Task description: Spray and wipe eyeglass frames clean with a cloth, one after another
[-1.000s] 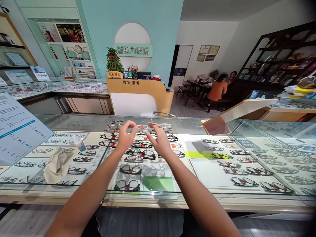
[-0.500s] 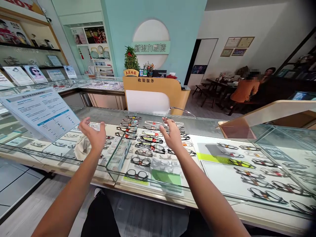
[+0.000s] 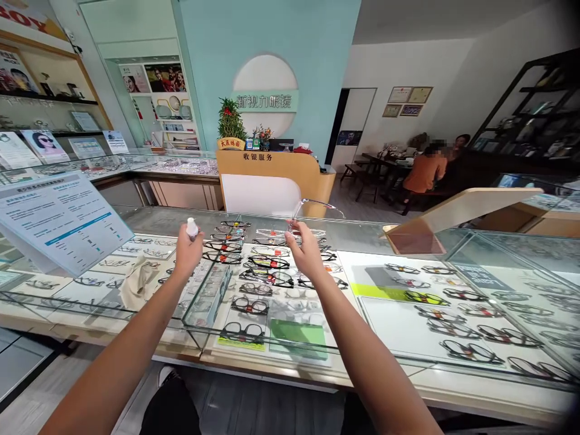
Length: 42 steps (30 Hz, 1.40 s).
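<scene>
At about 9 o'clock from the middle of the view, the person's left hand (image 3: 188, 249) is closed around a small bottle with a white cap (image 3: 192, 228). The cap points up past the fingers, and the fist hides most of the bottle's body. Just below and right of the middle, at 5 o'clock, the right hand (image 3: 307, 248) is partly curled, its thumb and fingertips pinching thin-framed, shiny eyeglasses (image 3: 319, 203). A slender temple arches away from those fingers toward 1 o'clock; the lenses are hard to make out. The 2 hands are well apart, both above a long glass display counter (image 3: 362, 234).

Inside it, below and between the hands, lie rows of black plastic-framed eyeglasses (image 3: 268, 261). A crumpled beige cloth (image 3: 137, 284) rests at 8 o'clock from the left hand, and a blue-and-white printed sign (image 3: 67, 220) leans at 9 o'clock from it. At 3 o'clock from the right hand stands a tilted light-wood board (image 3: 457, 214); at 2 o'clock, far off, a person in an orange top (image 3: 423, 174) sits by a dark wooden table.
</scene>
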Each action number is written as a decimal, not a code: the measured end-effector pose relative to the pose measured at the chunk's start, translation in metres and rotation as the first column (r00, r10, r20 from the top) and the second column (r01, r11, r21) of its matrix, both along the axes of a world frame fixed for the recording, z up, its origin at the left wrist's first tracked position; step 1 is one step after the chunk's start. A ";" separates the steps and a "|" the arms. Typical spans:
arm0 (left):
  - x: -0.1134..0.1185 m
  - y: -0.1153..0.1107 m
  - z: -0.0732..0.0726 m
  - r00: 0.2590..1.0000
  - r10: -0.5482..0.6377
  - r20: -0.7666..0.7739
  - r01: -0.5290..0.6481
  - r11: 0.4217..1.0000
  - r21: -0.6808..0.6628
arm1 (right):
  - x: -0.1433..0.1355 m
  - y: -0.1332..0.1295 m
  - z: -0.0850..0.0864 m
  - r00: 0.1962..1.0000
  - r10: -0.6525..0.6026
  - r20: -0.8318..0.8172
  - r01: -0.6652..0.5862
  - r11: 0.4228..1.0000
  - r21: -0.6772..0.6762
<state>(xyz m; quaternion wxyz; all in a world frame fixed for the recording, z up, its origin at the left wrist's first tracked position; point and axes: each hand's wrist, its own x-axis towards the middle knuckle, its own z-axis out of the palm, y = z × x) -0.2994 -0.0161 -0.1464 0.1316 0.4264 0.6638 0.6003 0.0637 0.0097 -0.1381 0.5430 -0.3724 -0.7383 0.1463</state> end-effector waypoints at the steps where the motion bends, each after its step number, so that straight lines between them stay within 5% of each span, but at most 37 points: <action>1: 0.014 0.007 0.007 0.997 -0.078 0.017 0.077 0.996 0.047 | 0.000 0.000 0.001 1.000 0.011 -0.009 -0.011 1.000 -0.003; 6: 0.102 0.045 0.035 0.866 -0.487 0.113 0.472 0.871 0.140 | 0.002 -0.002 0.002 0.997 0.055 -0.051 -0.056 0.998 -0.028; 10: 0.150 0.057 0.036 0.687 -0.692 0.224 0.682 0.720 0.132 | 0.001 -0.007 0.004 0.993 0.096 -0.063 -0.100 0.993 -0.058; 15: 0.153 0.053 0.030 0.451 -0.825 0.340 0.854 0.509 0.104 | -0.009 -0.020 0.007 0.978 0.200 -0.067 -0.206 0.971 -0.118; 20: 0.147 0.048 0.029 0.363 -0.863 0.351 0.905 0.416 0.087 | -0.014 -0.028 0.009 0.952 0.276 -0.134 -0.299 0.932 -0.205; 23: 0.150 0.048 0.025 0.394 -0.864 0.315 0.892 0.441 0.095 | -0.015 -0.031 0.010 0.936 0.313 -0.158 -0.343 0.911 -0.230; 30: 0.150 0.049 0.014 0.621 -0.780 0.078 0.763 0.624 0.166 | -0.022 -0.037 0.007 0.910 0.371 -0.187 -0.412 0.863 -0.293; 42: 0.147 0.039 0.023 0.722 -0.668 -0.178 0.692 0.694 0.201 | -0.019 -0.034 0.009 0.894 0.356 -0.274 -0.427 0.861 -0.277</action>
